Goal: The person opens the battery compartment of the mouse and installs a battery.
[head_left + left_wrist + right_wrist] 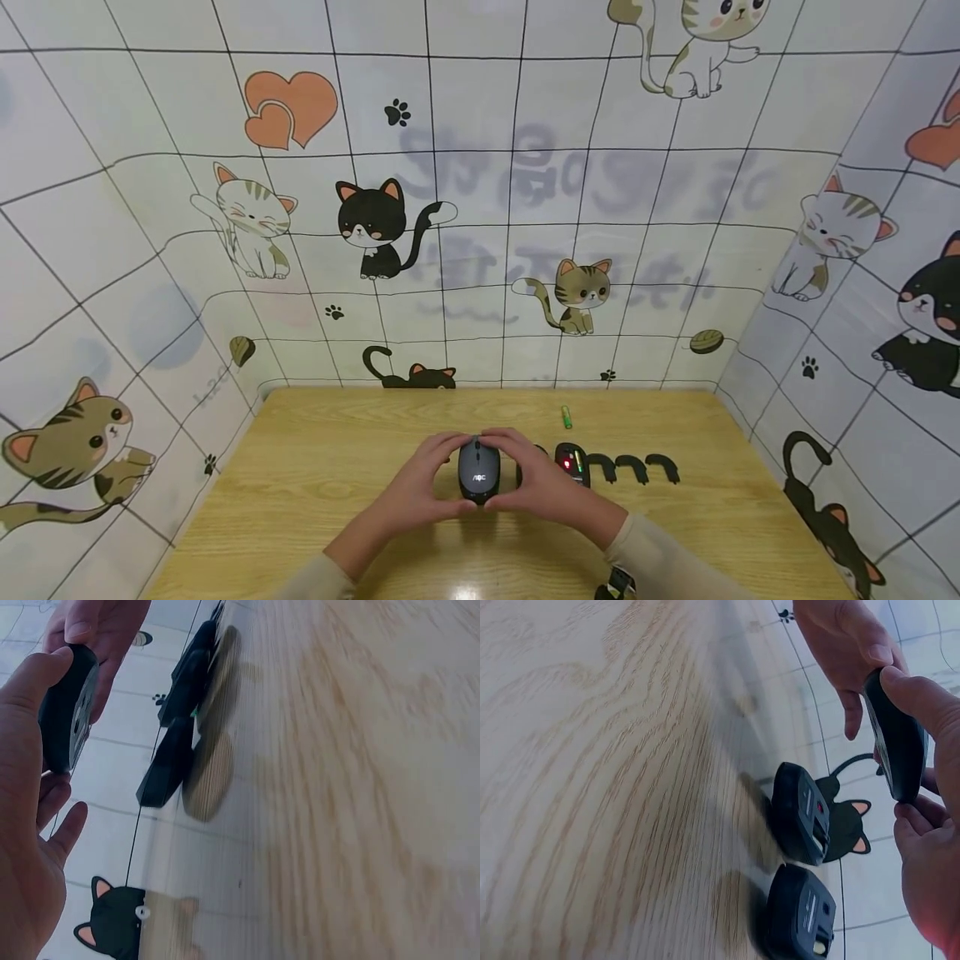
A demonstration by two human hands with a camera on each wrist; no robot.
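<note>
A dark grey computer mouse (478, 471) is held between my two hands, raised off the tabletop in the wrist views. My left hand (416, 492) grips its left side, thumb at the near end and fingers at the far end. From the other side my right hand (547, 492) grips it the same way. The left wrist view shows the held mouse (64, 712) edge-on, its underside partly visible. Beyond the right hand lies an overturned mouse (572, 461) with a red light; the right wrist view shows two overturned mice (799, 814) with open battery slots.
Several black curved covers (632, 468) lie in a row at the right of the wooden table (300, 467). A green battery (566, 417) lies farther back. Cat-printed cloth (480, 192) hangs around the table's back and sides. A small black device (618, 582) shows by the right sleeve.
</note>
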